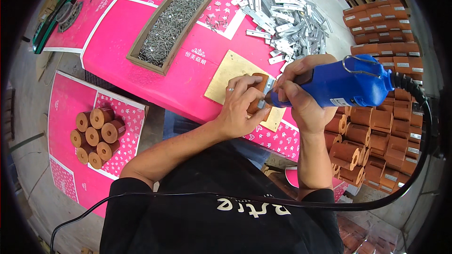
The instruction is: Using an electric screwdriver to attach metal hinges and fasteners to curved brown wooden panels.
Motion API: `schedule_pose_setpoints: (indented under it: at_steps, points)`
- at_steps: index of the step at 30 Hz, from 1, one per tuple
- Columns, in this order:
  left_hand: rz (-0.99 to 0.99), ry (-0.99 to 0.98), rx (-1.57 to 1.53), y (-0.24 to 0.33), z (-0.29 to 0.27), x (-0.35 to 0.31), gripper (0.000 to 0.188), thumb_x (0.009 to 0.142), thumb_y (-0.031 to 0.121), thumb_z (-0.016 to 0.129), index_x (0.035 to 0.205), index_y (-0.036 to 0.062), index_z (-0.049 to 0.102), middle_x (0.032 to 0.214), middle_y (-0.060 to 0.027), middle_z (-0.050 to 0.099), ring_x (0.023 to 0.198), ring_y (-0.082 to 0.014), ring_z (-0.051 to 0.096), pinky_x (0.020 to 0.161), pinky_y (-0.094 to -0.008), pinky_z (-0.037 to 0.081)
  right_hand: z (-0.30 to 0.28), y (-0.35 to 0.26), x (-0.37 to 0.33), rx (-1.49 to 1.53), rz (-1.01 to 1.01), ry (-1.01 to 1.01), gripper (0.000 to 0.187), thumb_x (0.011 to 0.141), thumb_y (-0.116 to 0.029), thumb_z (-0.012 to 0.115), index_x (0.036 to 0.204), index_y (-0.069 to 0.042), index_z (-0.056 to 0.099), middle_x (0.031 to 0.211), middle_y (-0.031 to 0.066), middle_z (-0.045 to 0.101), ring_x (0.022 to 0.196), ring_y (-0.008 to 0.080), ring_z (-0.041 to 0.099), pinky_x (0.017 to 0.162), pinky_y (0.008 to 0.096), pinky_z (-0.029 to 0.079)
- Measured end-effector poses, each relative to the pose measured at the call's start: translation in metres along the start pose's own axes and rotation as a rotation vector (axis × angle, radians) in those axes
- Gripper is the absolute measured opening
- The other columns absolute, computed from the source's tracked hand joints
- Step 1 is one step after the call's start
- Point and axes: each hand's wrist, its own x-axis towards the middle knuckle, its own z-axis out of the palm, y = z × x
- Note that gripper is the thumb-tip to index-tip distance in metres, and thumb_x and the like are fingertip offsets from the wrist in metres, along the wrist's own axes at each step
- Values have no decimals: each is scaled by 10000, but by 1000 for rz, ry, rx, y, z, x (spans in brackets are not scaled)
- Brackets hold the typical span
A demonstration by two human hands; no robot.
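My left hand (pixel 235 115) has its fingers wrapped round a small orange-brown block (pixel 257 80), steadying it on a brass-coloured board (pixel 220 82). A narrow silver metal plate (pixel 269 86) lies against the block's right side. In my right hand (pixel 307 106) is a blue electric screwdriver (pixel 346 83), held almost level with its nose pointing left at the plate. My fingers partly cover the nose, so whether the tip touches a screw cannot be seen. A black cable (pixel 426 127) runs from the tool's back end.
Beyond my hands, a wooden tray (pixel 146 65) of screws stands on the pink-covered table (pixel 188 87). Loose metal plates (pixel 282 11) are heaped at the far right. Stacked brown blocks (pixel 360 131) fill the right side. Several brown cylinders (pixel 99 116) stand on a lower left table.
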Motion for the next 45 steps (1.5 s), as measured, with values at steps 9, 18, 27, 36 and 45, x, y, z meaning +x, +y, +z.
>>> schedule_pose_setpoints:
  at_steps: [9, 18, 27, 36, 45]
  points:
    - [-39, -398, 264, -14, -19, 14, 1258, 545, 510, 839, 1456, -14, 147, 1432, -251, 313, 1355, -450, 223, 1072, -549, 175, -24, -3, 18, 202, -71, -484, 330, 600, 28, 692, 901, -11, 563, 810, 123, 628, 726, 206, 624, 649, 291, 488]
    - [-29, -616, 148, -9, -33, 50, 1101, 560, 356, 858, 1437, 52, 265, 1321, -234, 399, 1252, -404, 350, 1036, -506, 290, -97, -27, -45, 347, -221, 85, 319, 700, 13, 583, 1002, -16, 482, 857, 174, 608, 628, 216, 574, 663, 368, 515]
    - [139, -727, 249, 23, -22, 68, 1069, 538, 228, 850, 1440, 106, 290, 1263, -217, 378, 1166, -405, 392, 948, -479, 410, -98, 31, -103, 350, -80, 532, 328, 682, 32, 618, 988, -9, 507, 850, 172, 624, 650, 216, 604, 627, 319, 512]
    - [718, -444, 562, 38, -28, 26, 782, 577, 135, 803, 1298, 227, 513, 1323, -186, 396, 1226, -380, 378, 992, -463, 392, -98, 50, -119, 299, -102, 535, 363, 720, 32, 650, 1044, 2, 488, 889, 169, 628, 745, 189, 622, 689, 308, 514]
    - [74, -3, 342, 64, -118, -69, 714, 589, 152, 839, 1237, 119, 541, 1341, -206, 401, 1202, -390, 436, 975, -440, 407, -89, 58, -114, 134, -47, 510, 362, 719, -51, 619, 1052, -22, 482, 881, 143, 585, 668, 222, 559, 615, 329, 473]
